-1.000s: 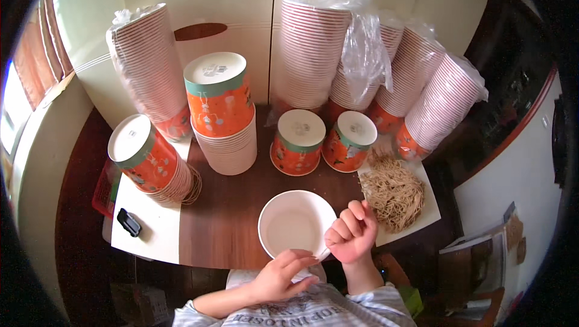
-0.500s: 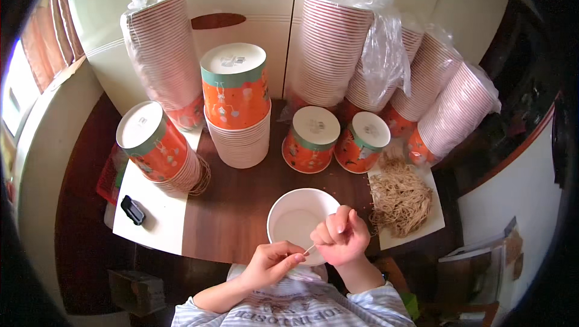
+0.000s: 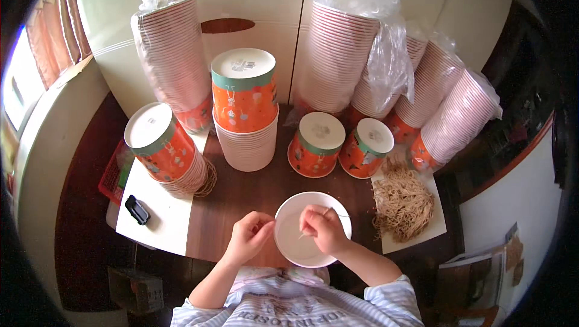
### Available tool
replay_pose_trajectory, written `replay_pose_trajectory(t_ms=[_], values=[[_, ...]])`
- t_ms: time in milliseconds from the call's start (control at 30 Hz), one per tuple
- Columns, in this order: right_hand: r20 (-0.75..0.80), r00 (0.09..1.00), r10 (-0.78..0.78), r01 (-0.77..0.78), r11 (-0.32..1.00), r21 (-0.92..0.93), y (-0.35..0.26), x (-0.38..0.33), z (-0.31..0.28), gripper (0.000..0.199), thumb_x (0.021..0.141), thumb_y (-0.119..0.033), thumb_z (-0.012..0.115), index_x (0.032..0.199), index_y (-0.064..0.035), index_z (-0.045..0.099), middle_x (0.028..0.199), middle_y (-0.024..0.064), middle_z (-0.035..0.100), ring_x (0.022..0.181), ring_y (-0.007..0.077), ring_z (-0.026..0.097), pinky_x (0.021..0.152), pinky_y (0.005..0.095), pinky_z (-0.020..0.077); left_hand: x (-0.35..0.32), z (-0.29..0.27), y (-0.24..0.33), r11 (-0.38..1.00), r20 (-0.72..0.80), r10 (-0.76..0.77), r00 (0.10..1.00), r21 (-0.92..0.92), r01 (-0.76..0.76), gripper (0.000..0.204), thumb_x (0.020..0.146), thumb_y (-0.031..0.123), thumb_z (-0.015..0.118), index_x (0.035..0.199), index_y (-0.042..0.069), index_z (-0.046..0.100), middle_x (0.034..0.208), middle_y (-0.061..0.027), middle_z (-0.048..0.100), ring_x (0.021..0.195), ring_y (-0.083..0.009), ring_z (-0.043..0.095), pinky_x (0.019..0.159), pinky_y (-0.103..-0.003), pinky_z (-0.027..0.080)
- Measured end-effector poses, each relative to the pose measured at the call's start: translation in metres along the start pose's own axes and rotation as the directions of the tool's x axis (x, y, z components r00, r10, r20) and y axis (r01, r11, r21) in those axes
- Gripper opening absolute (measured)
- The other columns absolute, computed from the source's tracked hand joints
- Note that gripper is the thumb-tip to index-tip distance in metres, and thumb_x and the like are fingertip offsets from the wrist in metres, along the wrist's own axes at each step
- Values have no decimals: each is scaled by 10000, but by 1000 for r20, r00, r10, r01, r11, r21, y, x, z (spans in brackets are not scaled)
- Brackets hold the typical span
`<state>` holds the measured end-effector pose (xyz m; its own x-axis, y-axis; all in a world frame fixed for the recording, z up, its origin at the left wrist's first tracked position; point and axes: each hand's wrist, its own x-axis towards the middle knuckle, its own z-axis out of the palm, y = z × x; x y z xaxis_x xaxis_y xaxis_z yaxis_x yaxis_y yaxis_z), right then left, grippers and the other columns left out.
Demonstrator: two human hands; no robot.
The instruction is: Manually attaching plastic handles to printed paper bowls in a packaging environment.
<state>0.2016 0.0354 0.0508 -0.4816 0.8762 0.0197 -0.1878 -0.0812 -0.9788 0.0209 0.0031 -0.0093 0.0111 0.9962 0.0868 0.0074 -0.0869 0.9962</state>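
In front of me an open white paper tub [image 3: 287,230] stands at the table's near edge, its inside facing up. My right hand [image 3: 324,230] is over it, fingers closed on a thin length of twine [image 3: 339,214], whose ends poke out on both sides. Just left of the tub's rim is my left hand [image 3: 249,238], thumb and fingertips pressed together; what they hold, if anything, is too small to make out. To the right a loose tangle of tan twine [image 3: 403,200] lies on a white sheet [image 3: 425,233].
Two upturned orange tubs [image 3: 316,152] [image 3: 365,152] stand beyond the hands. A tall tub stack [image 3: 244,110] and a leaning stack [image 3: 166,146] with twine loops [image 3: 208,179] are at left. Bagged stacks [image 3: 344,55] line the back. A black plastic case [image 3: 137,210] lies left.
My hands have drawn apart: the left moved left and up off the tub, the right shifted slightly and turned over the tub with the twine. The whole view has shifted a little.
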Motion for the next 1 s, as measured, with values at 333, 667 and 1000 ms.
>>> replay_pose_trajectory(t_ms=[333, 667, 1000], values=[[-194, 978, 80, 19, 886, 462, 24, 47, 10, 393, 857, -235, 446, 506, -116, 314, 423, -20, 259, 370, 94, 220, 391, 258, 188, 8, 4, -6, 964, -135, 169, 976, 231, -135, 210, 747, 120, 660, 925, 37, 585, 893, -55, 548, 702, -126, 522, 634, -230, 431], [-41, 999, -1, 17, 918, 396, 14, 37, 6, 311, 852, -207, 463, 571, -104, 378, 492, -27, 323, 423, 68, 261, 410, 229, 214, 18, 4, 18, 715, 106, 412, 905, 578, -393, 112, 678, 126, 676, 773, 69, 657, 823, -34, 561, 798, -225, 497, 694, -324, 429], [204, 966, -161, 260, 600, -757, 17, 21, -4, 159, 770, -110, 599, 915, -54, 568, 626, 85, 560, 559, 180, 559, 525, 307, 443, 16, -4, 36, 320, 285, 536, 795, 802, -504, 97, 631, 141, 650, 727, 136, 643, 793, 24, 543, 772, -162, 488, 667, -311, 375]])
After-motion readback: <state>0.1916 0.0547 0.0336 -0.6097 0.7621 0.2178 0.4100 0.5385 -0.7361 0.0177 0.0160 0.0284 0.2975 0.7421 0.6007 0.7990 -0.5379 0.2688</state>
